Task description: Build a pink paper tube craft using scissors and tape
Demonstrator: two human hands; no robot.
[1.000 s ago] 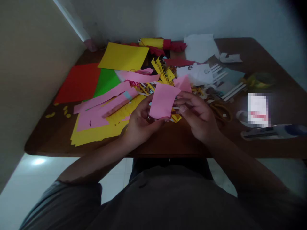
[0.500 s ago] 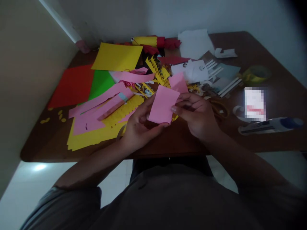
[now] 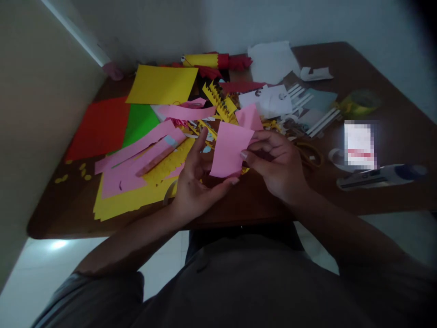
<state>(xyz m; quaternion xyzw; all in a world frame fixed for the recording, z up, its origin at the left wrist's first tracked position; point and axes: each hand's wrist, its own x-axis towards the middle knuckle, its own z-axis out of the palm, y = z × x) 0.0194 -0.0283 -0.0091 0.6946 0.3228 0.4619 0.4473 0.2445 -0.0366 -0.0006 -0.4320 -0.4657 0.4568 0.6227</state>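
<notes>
A small pink paper rectangle (image 3: pixel 229 150) is held upright above the front of the brown table (image 3: pixel 392 200). My right hand (image 3: pixel 278 168) pinches its right edge between thumb and fingers. My left hand (image 3: pixel 196 177) supports it from below with the thumb at its lower edge, while its fingers are spread and raised behind the sheet. Under and behind the hands lie pink strips (image 3: pixel 143 146) and a fringed yellow cutout (image 3: pixel 218 98).
Red (image 3: pixel 97 127), green (image 3: pixel 139 123) and yellow (image 3: pixel 162 84) sheets cover the left of the table. White papers (image 3: pixel 269 61), a tape roll (image 3: pixel 360 102), scissors (image 3: pixel 312 152), a white card (image 3: pixel 358 145) and a white-blue tool (image 3: pixel 378 176) lie to the right.
My left hand's fingers have opened and lifted away from the pink paper, leaving the thumb under it. The right hand keeps its pinch. The view has shifted slightly.
</notes>
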